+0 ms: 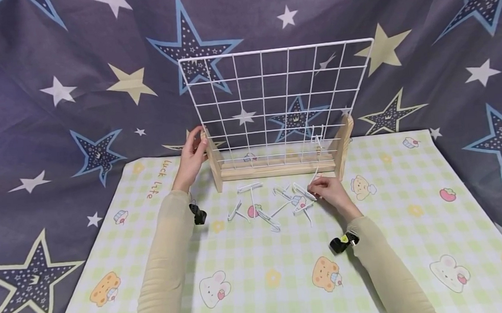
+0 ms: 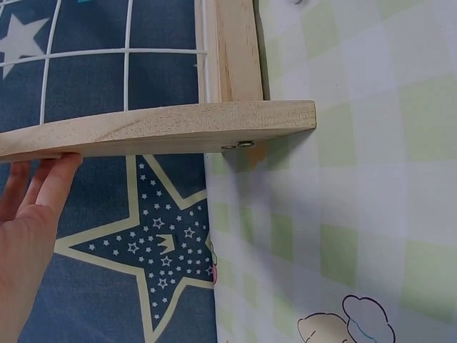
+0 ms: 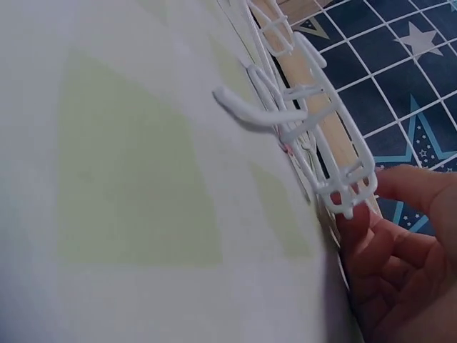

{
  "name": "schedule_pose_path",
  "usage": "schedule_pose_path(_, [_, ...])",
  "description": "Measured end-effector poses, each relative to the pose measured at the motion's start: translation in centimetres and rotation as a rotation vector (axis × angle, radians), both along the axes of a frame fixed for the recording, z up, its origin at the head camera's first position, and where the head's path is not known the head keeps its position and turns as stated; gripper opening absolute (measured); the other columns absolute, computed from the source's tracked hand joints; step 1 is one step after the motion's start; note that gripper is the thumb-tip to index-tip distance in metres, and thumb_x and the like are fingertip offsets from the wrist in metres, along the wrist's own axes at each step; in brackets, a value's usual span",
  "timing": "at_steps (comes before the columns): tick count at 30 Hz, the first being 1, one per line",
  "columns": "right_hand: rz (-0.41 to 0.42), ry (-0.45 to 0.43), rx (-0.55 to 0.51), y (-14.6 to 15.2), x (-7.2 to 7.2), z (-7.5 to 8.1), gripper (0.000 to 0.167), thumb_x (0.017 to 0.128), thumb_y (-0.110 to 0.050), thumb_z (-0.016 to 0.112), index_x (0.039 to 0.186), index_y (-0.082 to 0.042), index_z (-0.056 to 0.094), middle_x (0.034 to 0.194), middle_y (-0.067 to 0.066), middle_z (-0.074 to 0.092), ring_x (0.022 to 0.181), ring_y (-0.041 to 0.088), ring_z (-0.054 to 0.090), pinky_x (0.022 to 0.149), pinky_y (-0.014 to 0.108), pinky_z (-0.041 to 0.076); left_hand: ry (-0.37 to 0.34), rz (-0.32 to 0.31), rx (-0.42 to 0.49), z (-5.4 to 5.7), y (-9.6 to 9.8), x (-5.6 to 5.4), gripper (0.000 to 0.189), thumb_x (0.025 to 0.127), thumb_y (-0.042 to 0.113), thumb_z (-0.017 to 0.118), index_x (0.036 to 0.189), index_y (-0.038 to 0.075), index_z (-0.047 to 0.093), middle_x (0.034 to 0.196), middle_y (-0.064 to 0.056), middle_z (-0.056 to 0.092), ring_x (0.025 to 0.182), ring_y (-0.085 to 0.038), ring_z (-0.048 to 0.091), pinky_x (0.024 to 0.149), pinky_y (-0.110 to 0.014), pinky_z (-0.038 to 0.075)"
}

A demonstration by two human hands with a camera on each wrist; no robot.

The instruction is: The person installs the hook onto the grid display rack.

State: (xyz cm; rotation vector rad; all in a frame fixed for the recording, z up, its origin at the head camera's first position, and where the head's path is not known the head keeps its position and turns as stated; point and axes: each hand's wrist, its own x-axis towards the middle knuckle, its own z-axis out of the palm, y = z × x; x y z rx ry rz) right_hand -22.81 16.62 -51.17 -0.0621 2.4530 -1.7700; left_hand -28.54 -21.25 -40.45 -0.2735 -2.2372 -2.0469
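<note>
A white wire grid rack (image 1: pixel 262 76) stands upright in a wooden base with two side posts. My left hand (image 1: pixel 191 159) grips the left wooden post (image 1: pixel 214 162); in the left wrist view its fingertips (image 2: pixel 63 171) touch the wooden side piece (image 2: pixel 178 128). At the front right of the rack, my right hand (image 1: pixel 331 193) pinches one end of a white hook (image 1: pixel 304 191). The right wrist view shows this hook (image 3: pixel 343 128) between thumb and fingers, with its prong pointing away. One white hook (image 1: pixel 318 136) hangs low on the grid's right side.
Several loose white hooks (image 1: pixel 268 220) lie on the checked tablecloth (image 1: pixel 285 252) before the rack, close together and partly overlapping. A dark star-patterned cloth (image 1: pixel 95 90) hangs behind the table and at both sides.
</note>
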Motion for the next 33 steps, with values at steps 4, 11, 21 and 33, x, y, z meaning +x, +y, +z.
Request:
schedule_pose_path(4, [-0.054, -0.045, -0.070, -0.5, -0.3, -0.2, 0.022, 0.089, -0.003, 0.066, 0.101, 0.014, 0.065, 0.074, -0.002, 0.065, 0.064, 0.005, 0.054, 0.056, 0.016, 0.044, -0.006, -0.003, 0.006, -0.1, -0.1, -0.2, 0.047, 0.104, 0.013, 0.043, 0.149, 0.008, 0.032, 0.136, -0.029, 0.044, 0.118, -0.035, 0.048, 0.098, -0.053, 0.044])
schedule_pose_path(11, [-0.132, -0.089, -0.197, -1.0, -0.5, -0.3, 0.021, 0.088, 0.000, 0.066, 0.100, 0.016, 0.063, 0.074, -0.007, 0.064, 0.063, 0.002, 0.055, 0.059, 0.014, 0.046, -0.006, -0.003, 0.022, -1.5, -0.7, -1.4, 0.047, 0.104, 0.015, 0.044, 0.149, 0.012, 0.033, 0.139, -0.027, 0.043, 0.117, -0.030, 0.048, 0.097, -0.052, 0.044])
schedule_pose_path(21, [-0.007, 0.007, -0.213, -0.4, 0.5, -0.2, 0.022, 0.087, 0.006, 0.063, 0.104, 0.019, 0.057, 0.083, 0.011, 0.065, 0.065, 0.006, 0.054, 0.056, 0.016, 0.047, 0.007, -0.009, 0.029, -2.2, -0.9, -1.8, 0.047, 0.104, 0.018, 0.045, 0.149, 0.013, 0.033, 0.136, -0.026, 0.046, 0.116, -0.030, 0.049, 0.095, -0.049, 0.047])
schedule_pose_path(33, [0.117, 0.072, -0.103, 0.2, 0.4, -0.3, 0.024, 0.083, 0.012, 0.065, 0.105, 0.019, 0.060, 0.098, 0.030, 0.062, 0.071, 0.006, 0.055, 0.056, 0.015, 0.045, -0.019, -0.019, 0.033, -0.3, -0.2, -0.4, 0.047, 0.104, 0.012, 0.044, 0.148, 0.008, 0.032, 0.138, -0.032, 0.041, 0.114, -0.027, 0.050, 0.097, -0.050, 0.046])
